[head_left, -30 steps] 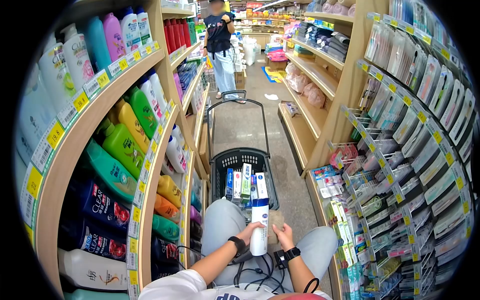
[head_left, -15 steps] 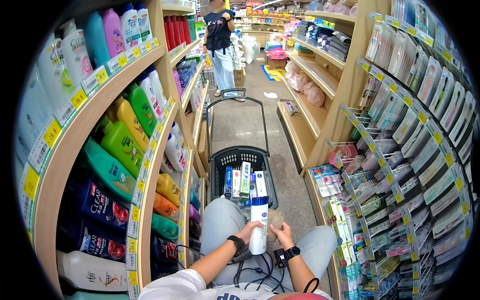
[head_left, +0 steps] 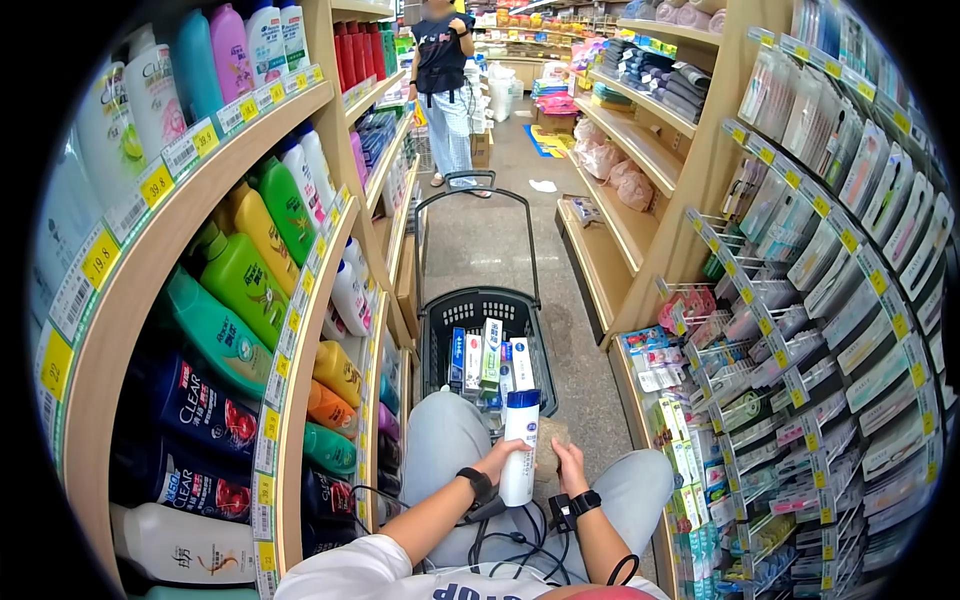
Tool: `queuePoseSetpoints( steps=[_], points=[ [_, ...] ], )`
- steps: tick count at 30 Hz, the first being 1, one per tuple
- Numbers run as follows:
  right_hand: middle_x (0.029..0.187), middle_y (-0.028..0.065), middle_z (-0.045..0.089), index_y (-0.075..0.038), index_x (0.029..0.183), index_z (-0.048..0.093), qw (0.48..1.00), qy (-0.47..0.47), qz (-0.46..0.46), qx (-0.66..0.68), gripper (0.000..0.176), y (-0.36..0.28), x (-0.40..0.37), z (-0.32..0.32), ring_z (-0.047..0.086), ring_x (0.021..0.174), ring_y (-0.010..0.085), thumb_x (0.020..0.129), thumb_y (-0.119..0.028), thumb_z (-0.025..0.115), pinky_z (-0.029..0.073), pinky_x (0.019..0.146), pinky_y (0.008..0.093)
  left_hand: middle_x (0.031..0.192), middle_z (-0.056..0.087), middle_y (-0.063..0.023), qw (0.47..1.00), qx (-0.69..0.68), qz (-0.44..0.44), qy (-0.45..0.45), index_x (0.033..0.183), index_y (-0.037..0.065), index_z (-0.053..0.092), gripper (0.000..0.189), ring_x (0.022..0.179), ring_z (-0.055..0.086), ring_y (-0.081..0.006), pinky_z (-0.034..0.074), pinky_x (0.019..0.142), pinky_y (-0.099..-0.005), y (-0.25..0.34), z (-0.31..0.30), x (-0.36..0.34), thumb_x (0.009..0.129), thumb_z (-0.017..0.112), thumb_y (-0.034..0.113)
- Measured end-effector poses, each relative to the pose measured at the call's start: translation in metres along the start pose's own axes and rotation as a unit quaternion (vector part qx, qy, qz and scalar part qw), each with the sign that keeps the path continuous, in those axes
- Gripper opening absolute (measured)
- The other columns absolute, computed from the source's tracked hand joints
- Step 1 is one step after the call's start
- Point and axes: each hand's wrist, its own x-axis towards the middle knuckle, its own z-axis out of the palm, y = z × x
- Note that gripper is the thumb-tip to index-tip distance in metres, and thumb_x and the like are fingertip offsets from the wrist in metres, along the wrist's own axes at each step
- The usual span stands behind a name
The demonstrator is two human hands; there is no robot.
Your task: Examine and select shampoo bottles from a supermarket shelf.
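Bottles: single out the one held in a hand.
The white bottle with the dark blue cap, gripped in the left hand. The other bottles sit on the left-side shelves, no hand on them.

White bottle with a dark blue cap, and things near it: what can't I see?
All in the head view:
The white bottle: its small writing is too tiny to read.
The left hand: some fingers are hidden behind the bottle.
A brown object: partly hidden by the bottle, so unclear.
The dark grey plastic basket: near end partly hidden by a pale blue trouser leg.
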Motion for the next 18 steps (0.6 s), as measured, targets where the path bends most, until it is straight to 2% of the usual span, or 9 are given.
queuePoseSetpoints(
  steps=[2, 8, 18],
  points=[
    [0.1, 0.0104, 0.059, 0.001, 0.108, 0.052, 1.0, 0.006, -0.028, -0.012, 0.031, -0.0013, -0.0009, 0.0018, 0.058, 0.091, 0.019, 0.085, -0.02, 0.056, 0.045, 0.079, 0.0287, 0.091, 0.054, -0.0137, 1.0, 0.003, 0.003, 0.007, 0.111, 0.0, 0.043, 0.047, 0.083, 0.06, -0.0289, 0.048, 0.075, -0.0408, 0.0012, 0.0014, -0.0013, 0.072, 0.057, 0.02],
    [0.099, 0.0096, 0.06, 0.001, 0.105, 0.054, 0.999, 0.011, 0.036, 0.006, 0.031, -0.0034, -0.0019, 0.0, 0.058, 0.089, 0.0179, 0.083, -0.02, 0.058, 0.046, 0.076, 0.0279, 0.087, 0.054, -0.0128, 1.0, -0.003, 0.012, 0.015, 0.108, 0.0, 0.044, 0.042, 0.077, 0.06, -0.0267, 0.05, 0.069, -0.0379, -0.0003, 0.0005, 0.0001, 0.072, 0.057, 0.019],
    [0.089, 0.0106, 0.063, 0.003, 0.094, 0.059, 0.999, 0.013, 0.039, -0.011, 0.026, 0.002, 0.002, -0.0053, 0.061, 0.079, 0.0174, 0.083, -0.02, 0.06, 0.046, 0.07, 0.0271, 0.083, 0.055, -0.0124, 0.999, -0.008, 0.02, 0.026, 0.105, 0.001, 0.045, 0.038, 0.07, 0.06, -0.0249, 0.05, 0.064, -0.0354, -0.0002, 0.001, -0.0002, 0.073, 0.056, 0.018]
  ],
)
